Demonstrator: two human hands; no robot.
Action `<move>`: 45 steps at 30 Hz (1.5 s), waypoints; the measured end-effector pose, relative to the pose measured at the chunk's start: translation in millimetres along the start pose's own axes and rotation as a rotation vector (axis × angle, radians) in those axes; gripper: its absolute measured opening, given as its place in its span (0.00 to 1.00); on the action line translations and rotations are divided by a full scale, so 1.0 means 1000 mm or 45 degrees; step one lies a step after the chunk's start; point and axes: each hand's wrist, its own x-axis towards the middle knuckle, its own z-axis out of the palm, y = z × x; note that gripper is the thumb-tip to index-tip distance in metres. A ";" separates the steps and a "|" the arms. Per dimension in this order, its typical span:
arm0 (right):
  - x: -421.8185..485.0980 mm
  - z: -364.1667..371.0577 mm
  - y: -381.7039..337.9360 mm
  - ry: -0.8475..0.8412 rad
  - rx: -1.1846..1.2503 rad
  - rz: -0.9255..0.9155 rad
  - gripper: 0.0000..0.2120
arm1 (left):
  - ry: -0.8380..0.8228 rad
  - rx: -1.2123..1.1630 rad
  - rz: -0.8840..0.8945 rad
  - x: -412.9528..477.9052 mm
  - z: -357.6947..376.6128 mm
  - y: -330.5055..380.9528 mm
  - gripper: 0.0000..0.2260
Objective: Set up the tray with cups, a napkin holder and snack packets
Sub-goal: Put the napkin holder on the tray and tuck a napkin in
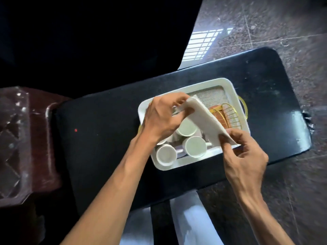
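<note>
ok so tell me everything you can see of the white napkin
The napkin is a plain white sheet, soft and paper-like, and it looks more than one layer thick at its upper end. It is held up over the white tray, stretched slantwise from upper left to lower right. The left hand grips its upper end with curled fingers; the right hand pinches its lower corner. It hides part of the tray's floor and the near side of the gold wire holder behind it.
</note>
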 end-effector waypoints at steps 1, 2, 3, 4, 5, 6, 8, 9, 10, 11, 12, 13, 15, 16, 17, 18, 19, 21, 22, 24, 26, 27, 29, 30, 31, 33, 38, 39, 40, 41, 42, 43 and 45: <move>0.007 -0.008 0.007 0.057 -0.002 0.003 0.05 | -0.022 0.048 0.064 0.012 0.011 0.010 0.08; 0.013 -0.014 0.013 0.110 -0.010 0.003 0.05 | -0.035 0.093 0.115 0.023 0.023 0.019 0.07; 0.019 -0.020 0.019 0.158 -0.028 -0.003 0.05 | -0.038 0.133 0.155 0.033 0.034 0.027 0.07; 0.025 -0.024 0.024 0.199 -0.063 -0.014 0.05 | -0.037 0.164 0.182 0.042 0.045 0.033 0.07; 0.030 -0.028 0.030 0.233 -0.111 -0.023 0.06 | -0.041 0.183 0.196 0.050 0.056 0.037 0.06; 0.034 -0.031 0.036 0.254 -0.158 -0.031 0.06 | -0.059 0.194 0.199 0.057 0.066 0.039 0.06; 0.040 -0.036 0.047 0.254 -0.224 -0.062 0.08 | -0.117 0.204 0.183 0.068 0.084 0.038 0.04; 0.042 -0.036 0.053 0.242 -0.242 -0.081 0.09 | -0.140 0.206 0.167 0.072 0.091 0.035 0.04; 0.043 -0.036 0.058 0.229 -0.249 -0.095 0.09 | -0.156 0.209 0.148 0.076 0.098 0.031 0.03; 0.044 -0.035 0.064 0.213 -0.249 -0.102 0.09 | -0.169 0.216 0.129 0.078 0.104 0.027 0.03; 0.044 -0.033 0.069 0.198 -0.250 -0.107 0.09 | -0.181 0.223 0.110 0.080 0.109 0.023 0.04; 0.044 -0.031 0.075 0.186 -0.257 -0.112 0.09 | -0.194 0.228 0.092 0.080 0.114 0.019 0.04; 0.044 -0.026 0.085 0.160 -0.278 -0.119 0.10 | -0.210 0.245 0.059 0.078 0.121 0.011 0.04; 0.044 -0.024 0.090 0.142 -0.286 -0.122 0.10 | -0.214 0.264 0.046 0.077 0.124 0.006 0.05; 0.043 -0.023 0.094 0.122 -0.291 -0.125 0.11 | -0.218 0.287 0.034 0.075 0.126 0.002 0.05; 0.042 -0.021 0.098 0.104 -0.296 -0.129 0.12 | -0.225 0.306 0.026 0.074 0.128 -0.002 0.06; 0.042 -0.019 0.100 0.090 -0.303 -0.135 0.12 | -0.238 0.315 0.018 0.074 0.129 -0.005 0.06; 0.041 -0.015 0.104 0.060 -0.311 -0.136 0.13 | -0.262 0.295 0.003 0.074 0.130 -0.007 0.05; 0.040 -0.014 0.105 0.045 -0.317 -0.132 0.13 | -0.262 0.284 -0.003 0.074 0.130 -0.007 0.06; 0.040 -0.012 0.105 0.029 -0.330 -0.118 0.12 | -0.261 0.293 -0.009 0.074 0.129 -0.006 0.12; 0.041 -0.013 0.103 0.030 -0.338 -0.118 0.12 | -0.260 0.301 -0.011 0.072 0.126 -0.005 0.16; 0.041 -0.015 0.101 0.033 -0.346 -0.130 0.12 | -0.252 0.284 -0.019 0.070 0.124 -0.005 0.16; 0.041 -0.017 0.092 0.045 -0.365 -0.168 0.12 | -0.207 0.231 -0.049 0.064 0.117 -0.004 0.16; 0.041 -0.018 0.086 0.050 -0.368 -0.187 0.12 | -0.165 0.208 -0.070 0.060 0.112 -0.003 0.16; 0.041 -0.018 0.079 0.053 -0.367 -0.209 0.12 | -0.118 0.182 -0.094 0.055 0.106 -0.002 0.15; 0.039 -0.013 0.059 0.037 -0.338 -0.272 0.12 | -0.021 0.128 -0.143 0.042 0.090 -0.003 0.14; 0.027 0.021 0.002 -0.209 -0.231 -0.472 0.14 | 0.225 0.175 -0.239 -0.013 0.026 -0.029 0.14; 0.022 0.032 -0.007 -0.277 -0.242 -0.502 0.15 | 0.269 0.212 -0.270 -0.027 0.010 -0.037 0.14; 0.017 0.044 -0.016 -0.346 -0.261 -0.527 0.17 | 0.306 0.244 -0.304 -0.041 -0.007 -0.047 0.15; 0.011 0.057 -0.024 -0.419 -0.290 -0.552 0.19 | 0.340 0.277 -0.337 -0.055 -0.024 -0.057 0.16; 0.003 0.071 -0.032 -0.499 -0.330 -0.574 0.22 | 0.377 0.319 -0.366 -0.068 -0.042 -0.068 0.16; -0.005 0.086 -0.041 -0.577 -0.375 -0.598 0.25 | 0.418 0.372 -0.391 -0.082 -0.060 -0.079 0.17; -0.024 0.117 -0.057 -0.707 -0.494 -0.665 0.32 | 0.486 0.474 -0.461 -0.107 -0.094 -0.102 0.19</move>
